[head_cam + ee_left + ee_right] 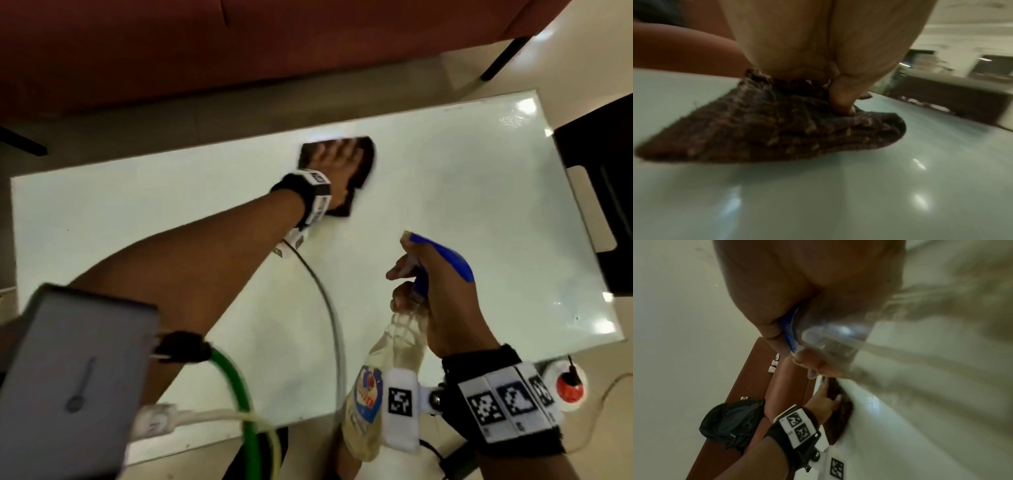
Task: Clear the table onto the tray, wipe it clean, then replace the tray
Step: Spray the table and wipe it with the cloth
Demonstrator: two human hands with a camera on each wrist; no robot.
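A dark brown cloth [356, 161] lies on the white glass table [479, 212] near its far edge. My left hand [334, 164] lies flat on it with spread fingers; in the left wrist view the thumb [842, 97] presses into the cloth [760, 129]. My right hand [442, 294] grips the neck of a clear spray bottle [383, 359] with a blue trigger head [445, 257], held tilted above the table's near right part. The right wrist view shows the bottle [834, 337] close up, blurred, with the left hand [824, 400] on the cloth beyond.
A red-brown sofa [239, 51] runs along the far side of the table. A dark cabinet [603, 192] stands at the right end. A black bag [733, 421] lies on the sofa. Cables [239, 394] and a grey box [72, 383] hang near my chest.
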